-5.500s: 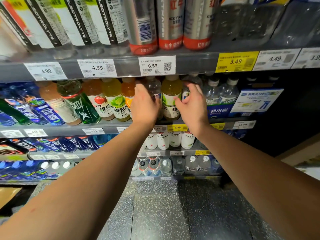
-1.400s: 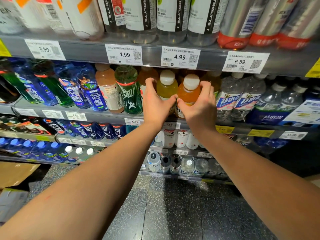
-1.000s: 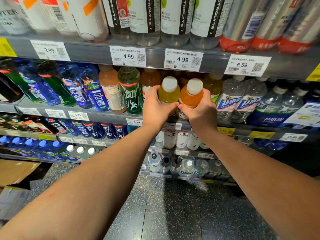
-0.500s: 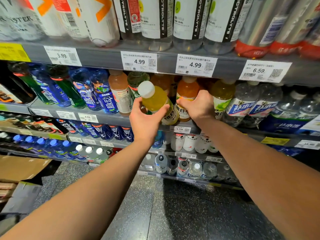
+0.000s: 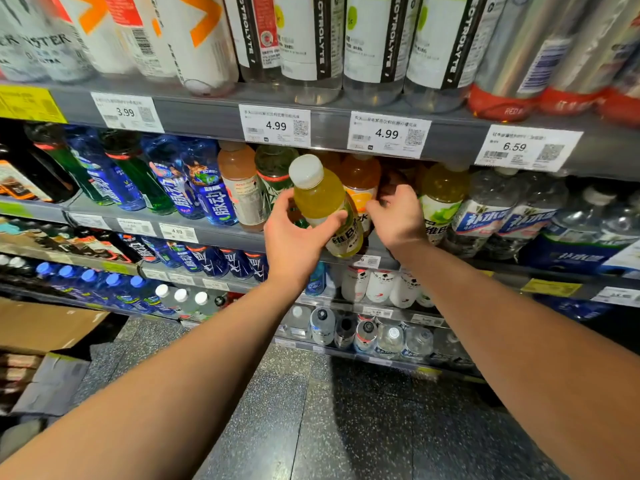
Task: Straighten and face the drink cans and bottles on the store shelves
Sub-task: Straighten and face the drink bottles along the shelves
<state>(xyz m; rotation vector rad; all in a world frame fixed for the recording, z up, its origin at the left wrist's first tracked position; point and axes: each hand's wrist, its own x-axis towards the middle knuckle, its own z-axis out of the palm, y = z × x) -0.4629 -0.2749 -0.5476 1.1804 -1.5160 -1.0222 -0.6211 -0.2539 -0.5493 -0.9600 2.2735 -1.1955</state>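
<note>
Store shelving fills the view, tier upon tier of drinks above a dark speckled floor (image 5: pixel 346 427). On the top shelf stand white cans with orange marks (image 5: pixel 194 39), clear electrolyte bottles (image 5: pixel 374 46) and silver cans with red bases (image 5: pixel 509 64); white price tags (image 5: pixel 276 126) reading 3.99, 4.99, 4.99 and 6.59 hang on its grey front rail (image 5: pixel 207 112).

On the shelf below, the left hand (image 5: pixel 298 237) holds a yellow drink bottle (image 5: pixel 322 202) with a white cap, its grip curled round the lower body, thumb on the right side and fingers on the left. That bottle is tilted, cap leaning up and to the left, and sits out in front of the row rather than standing in it. Just behind it stands an orange drink bottle (image 5: pixel 360 181), upright in the row. The right hand (image 5: pixel 398 216) reaches in beside the orange bottle, fingers bent and tips pushed into the gap behind it; whether that grip has hold of anything I cannot tell, since the fingertips are hidden.

To the right stand a yellow-green bottle with a lime label (image 5: pixel 441 199) and clear water bottles with blue labels (image 5: pixel 485 216). To the left are a pale peach bottle (image 5: pixel 242 188), a green bottle (image 5: pixel 273 171) and blue bottles (image 5: pixel 207 188). Lower shelves carry more bottles, and a cardboard box (image 5: pixel 45 323) lies on the floor at the left.
</note>
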